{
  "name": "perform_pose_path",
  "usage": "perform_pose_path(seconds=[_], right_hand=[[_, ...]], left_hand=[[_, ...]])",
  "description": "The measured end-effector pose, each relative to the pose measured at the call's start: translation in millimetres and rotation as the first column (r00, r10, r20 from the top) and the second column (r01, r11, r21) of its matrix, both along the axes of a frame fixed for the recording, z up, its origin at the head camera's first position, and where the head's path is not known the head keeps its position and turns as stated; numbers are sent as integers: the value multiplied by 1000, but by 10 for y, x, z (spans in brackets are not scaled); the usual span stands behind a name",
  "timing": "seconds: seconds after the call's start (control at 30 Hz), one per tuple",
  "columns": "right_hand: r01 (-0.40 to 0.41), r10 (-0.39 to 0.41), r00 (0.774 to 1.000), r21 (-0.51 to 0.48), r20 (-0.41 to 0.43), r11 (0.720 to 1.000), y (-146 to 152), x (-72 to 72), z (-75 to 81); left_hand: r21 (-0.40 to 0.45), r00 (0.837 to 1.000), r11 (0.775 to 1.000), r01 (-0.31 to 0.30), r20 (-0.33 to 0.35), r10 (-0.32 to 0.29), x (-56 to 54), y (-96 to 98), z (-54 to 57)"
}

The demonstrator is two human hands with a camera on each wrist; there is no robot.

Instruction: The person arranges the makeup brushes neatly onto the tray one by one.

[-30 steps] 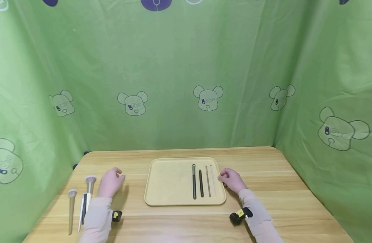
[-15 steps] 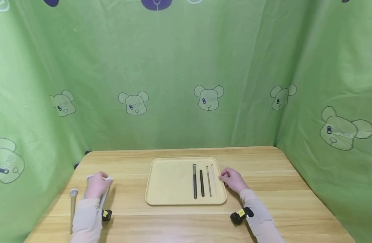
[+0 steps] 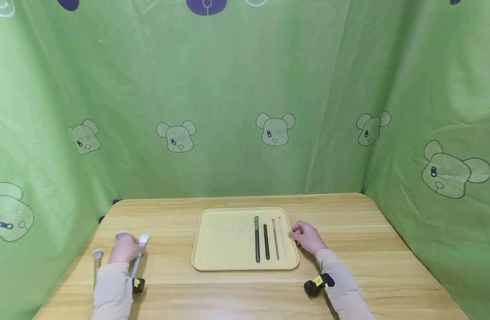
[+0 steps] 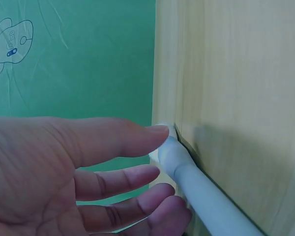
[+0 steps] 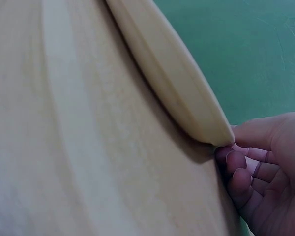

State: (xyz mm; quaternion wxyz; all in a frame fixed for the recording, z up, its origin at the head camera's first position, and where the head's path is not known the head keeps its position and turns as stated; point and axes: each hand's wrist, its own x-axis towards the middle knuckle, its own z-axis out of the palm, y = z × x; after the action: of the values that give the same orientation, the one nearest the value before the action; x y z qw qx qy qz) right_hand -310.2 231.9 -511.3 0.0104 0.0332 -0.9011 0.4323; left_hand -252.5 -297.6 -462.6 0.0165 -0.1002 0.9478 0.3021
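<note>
My left hand point(image 3: 126, 249) is over the makeup brushes on the left, its fingers loosely bent and apart. In the left wrist view its thumb tip overlaps the neck of a white makeup brush point(image 4: 206, 201); whether it touches cannot be told. This brush lies to the right of the hand. A pale-headed brush point(image 3: 121, 234) shows behind the hand, its handle hidden. My right hand point(image 3: 307, 238) pinches the right rim of the cream tray point(image 3: 225, 240), thumb above and fingers curled beneath. On the tray lie a thick dark brush point(image 3: 257, 240), a short black-handled tool point(image 3: 267, 242) and two thin brushes.
A tan-handled brush point(image 3: 97, 258) lies far left, partly behind the left sleeve point(image 3: 113, 289). The wooden table point(image 3: 229, 293) meets a green patterned curtain point(image 3: 229, 169) at the back and sides.
My left hand has moved left and slightly down over the brushes, and the white brush has come into sight on its right. My right hand stays on the tray rim.
</note>
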Motion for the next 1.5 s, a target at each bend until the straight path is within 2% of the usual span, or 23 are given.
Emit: perform_pose_path(seconds=[0.37,0.73,1.03,1.27,1.5], right_hand=[[0,0,1000,0,-1,1000,1,-2,-10],[0,0,1000,1,-2,1000,4,3,-6],[-2,2,1000,9,3,1000,1,2,2],[-1,1,1000,8,4,1000,-15,-10,8],[-7,7,1000,6,-4,1000,4,-13,-12]], left_hand=[[-38,998,999,8,55,-6,11,-27,-47],[-46,999,999,-5,50,8,10,-10,-75],[-63,996,996,-61,-61,57,-39,24,-127],[-64,981,994,-87,-177,74,-60,93,-91],[-116,960,991,-72,-276,38,-103,232,-49]])
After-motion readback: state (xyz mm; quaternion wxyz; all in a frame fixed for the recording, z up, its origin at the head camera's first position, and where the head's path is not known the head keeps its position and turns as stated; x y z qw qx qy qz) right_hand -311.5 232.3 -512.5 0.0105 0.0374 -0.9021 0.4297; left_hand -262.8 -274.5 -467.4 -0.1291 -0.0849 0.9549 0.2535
